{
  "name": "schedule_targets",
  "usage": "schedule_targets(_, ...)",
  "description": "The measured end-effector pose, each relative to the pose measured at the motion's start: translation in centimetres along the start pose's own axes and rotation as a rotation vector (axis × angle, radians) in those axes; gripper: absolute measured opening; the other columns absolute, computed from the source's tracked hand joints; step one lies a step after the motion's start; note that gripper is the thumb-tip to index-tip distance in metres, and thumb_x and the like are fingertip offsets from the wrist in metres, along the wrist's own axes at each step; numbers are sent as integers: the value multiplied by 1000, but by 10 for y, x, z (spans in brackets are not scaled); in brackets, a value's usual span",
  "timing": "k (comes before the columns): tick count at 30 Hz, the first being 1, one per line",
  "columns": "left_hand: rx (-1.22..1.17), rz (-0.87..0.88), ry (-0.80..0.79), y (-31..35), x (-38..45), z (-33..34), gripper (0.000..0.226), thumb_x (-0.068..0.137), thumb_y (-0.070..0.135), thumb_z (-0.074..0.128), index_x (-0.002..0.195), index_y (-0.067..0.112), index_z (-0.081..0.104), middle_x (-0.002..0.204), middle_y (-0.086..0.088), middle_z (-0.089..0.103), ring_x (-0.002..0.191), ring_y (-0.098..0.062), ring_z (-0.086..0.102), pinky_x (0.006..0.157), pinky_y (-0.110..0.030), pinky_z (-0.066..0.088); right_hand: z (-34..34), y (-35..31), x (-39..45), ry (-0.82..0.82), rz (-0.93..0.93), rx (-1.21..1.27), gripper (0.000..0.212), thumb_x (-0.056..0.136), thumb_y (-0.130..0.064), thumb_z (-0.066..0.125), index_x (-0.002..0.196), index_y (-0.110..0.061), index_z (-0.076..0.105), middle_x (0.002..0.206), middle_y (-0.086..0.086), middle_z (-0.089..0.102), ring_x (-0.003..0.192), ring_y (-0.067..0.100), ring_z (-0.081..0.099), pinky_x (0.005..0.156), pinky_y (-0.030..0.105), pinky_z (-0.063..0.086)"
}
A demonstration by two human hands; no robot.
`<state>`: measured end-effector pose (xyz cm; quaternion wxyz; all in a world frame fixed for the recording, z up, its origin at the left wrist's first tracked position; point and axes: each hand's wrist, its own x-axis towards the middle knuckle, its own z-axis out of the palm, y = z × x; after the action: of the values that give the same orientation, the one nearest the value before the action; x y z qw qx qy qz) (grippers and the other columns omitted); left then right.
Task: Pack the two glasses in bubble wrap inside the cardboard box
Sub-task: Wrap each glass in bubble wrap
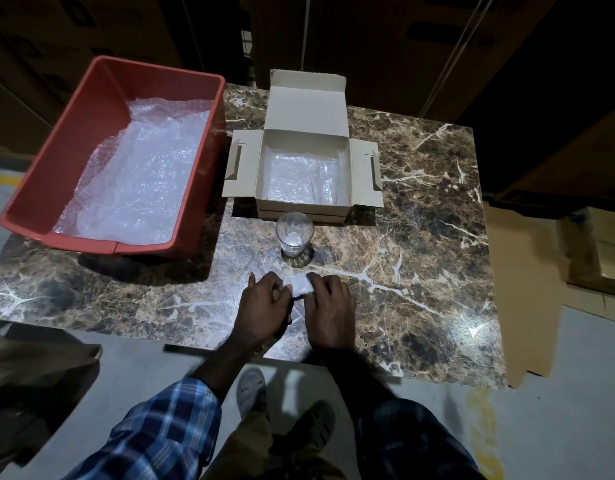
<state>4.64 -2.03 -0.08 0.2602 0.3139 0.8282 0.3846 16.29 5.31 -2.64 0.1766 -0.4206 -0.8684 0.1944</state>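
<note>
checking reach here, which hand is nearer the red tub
Left. The left hand lies on the table, below and right of the red tub. The right hand sits beside it, farther right, so farther from the tub. Both grip a piece of bubble wrap.

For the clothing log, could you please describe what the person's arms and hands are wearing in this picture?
Both hands are bare: the left hand and the right hand show no gloves, and no rings or watch can be made out. The forearms are uncovered. The left sleeve is a blue, navy and white checked shirt, pushed up the forearm; the right sleeve has the same check, in shadow and blurred.
</note>
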Motion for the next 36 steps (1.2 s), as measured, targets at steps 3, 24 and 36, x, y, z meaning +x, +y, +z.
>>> schedule_targets(3,-7,6,131,2,-1,2,26,90,14,71,72,4,55,52,5,48,58,-28,54,98,-51,43,1,1,1,28,15,-26,30,88,-25,53,116,-19,63,99,5,57,88,28,53,73,42,46)
schedule_targets(24,505,218,230,-25,-3,0,26,90,44,59,107,36,76,94,4,53,95,-21,42,80,-37,26,-5,-7,17,-104,328,111,41,91,-36,67,119,-8,57,115,12,57,111,31,51,95,44,41)
schedule_targets(36,585,475,206,-30,0,-5,34,86,28,69,120,31,70,103,-5,55,92,-28,49,78,-39,32,-1,3,1,-7,-71,-96,32,95,-18,50,121,-22,68,126,12,58,107,28,49,87,41,44)
